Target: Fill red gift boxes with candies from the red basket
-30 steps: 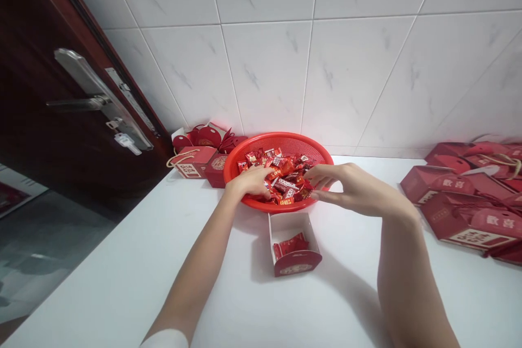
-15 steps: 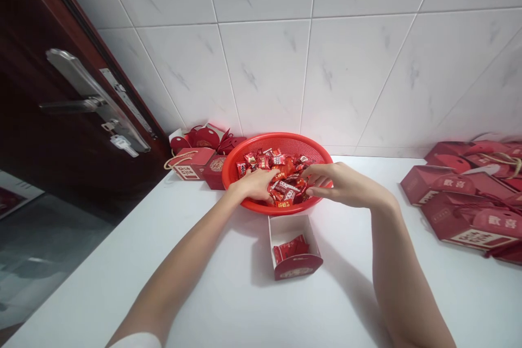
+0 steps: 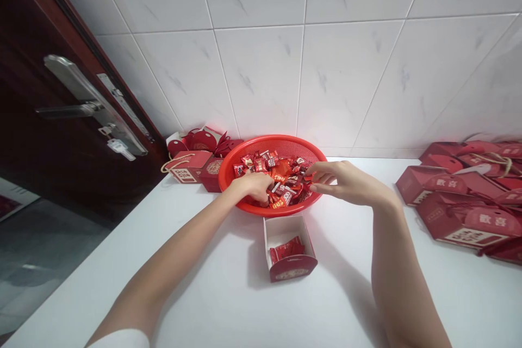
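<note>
A red plastic basket (image 3: pixel 281 139) holds several red-wrapped candies (image 3: pixel 285 191) and stands against the wall. Over its left rim reaches my left hand (image 3: pixel 256 187), its curled fingers down among the candies, so their tips and anything in them are hidden. My right hand (image 3: pixel 340 182) hovers at the right rim with bent fingers; thumb and fingertips are apart, close to the candies. In front of the basket sits an open red paper box (image 3: pixel 292 271) with a white inside. Some flat red packets (image 3: pixel 289 249) lie in it.
Closed red gift boxes (image 3: pixel 460 201) are stacked at the right of the white table (image 3: pixel 220 293). More red boxes (image 3: pixel 193 166) with a rope handle stand left of the basket. A dark door (image 3: pixel 36 136) with keys (image 3: pixel 120 148) is at the left, beside the tiled wall (image 3: pixel 261 76).
My left hand has curled its fingers deeper into the candies. My right hand has stayed by the right rim with little movement. The whole view has shifted slightly.
</note>
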`<action>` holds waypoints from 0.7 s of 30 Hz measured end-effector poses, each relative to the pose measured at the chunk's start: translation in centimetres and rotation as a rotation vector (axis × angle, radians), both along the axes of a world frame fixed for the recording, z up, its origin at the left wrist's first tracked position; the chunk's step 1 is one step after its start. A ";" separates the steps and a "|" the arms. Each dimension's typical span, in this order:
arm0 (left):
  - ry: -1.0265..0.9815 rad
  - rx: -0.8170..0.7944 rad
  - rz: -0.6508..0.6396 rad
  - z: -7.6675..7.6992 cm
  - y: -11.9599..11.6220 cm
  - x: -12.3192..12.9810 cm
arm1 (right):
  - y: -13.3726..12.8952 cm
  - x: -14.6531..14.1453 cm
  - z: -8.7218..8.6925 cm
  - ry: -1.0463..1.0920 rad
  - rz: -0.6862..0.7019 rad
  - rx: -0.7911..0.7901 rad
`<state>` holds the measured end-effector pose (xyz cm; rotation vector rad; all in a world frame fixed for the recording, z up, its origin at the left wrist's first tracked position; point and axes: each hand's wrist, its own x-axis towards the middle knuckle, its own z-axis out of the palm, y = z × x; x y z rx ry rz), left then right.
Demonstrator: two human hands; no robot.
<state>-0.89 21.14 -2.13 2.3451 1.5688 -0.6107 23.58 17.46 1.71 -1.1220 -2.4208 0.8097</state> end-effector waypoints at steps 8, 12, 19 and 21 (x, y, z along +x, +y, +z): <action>0.156 -0.003 0.028 1.0 -0.5 2.2 | 0.2 -0.2 -0.6 -0.003 -0.017 -0.056; 0.160 -0.015 0.001 0.6 -0.2 2.1 | 0.5 -0.3 -1.0 -0.029 -0.010 -0.019; -0.032 0.018 -0.034 -0.9 0.9 0.2 | 0.5 -0.5 -1.0 -0.048 -0.004 0.020; -0.072 0.043 -0.042 -1.0 0.9 -0.1 | 0.5 -0.6 -0.9 -0.046 0.001 0.019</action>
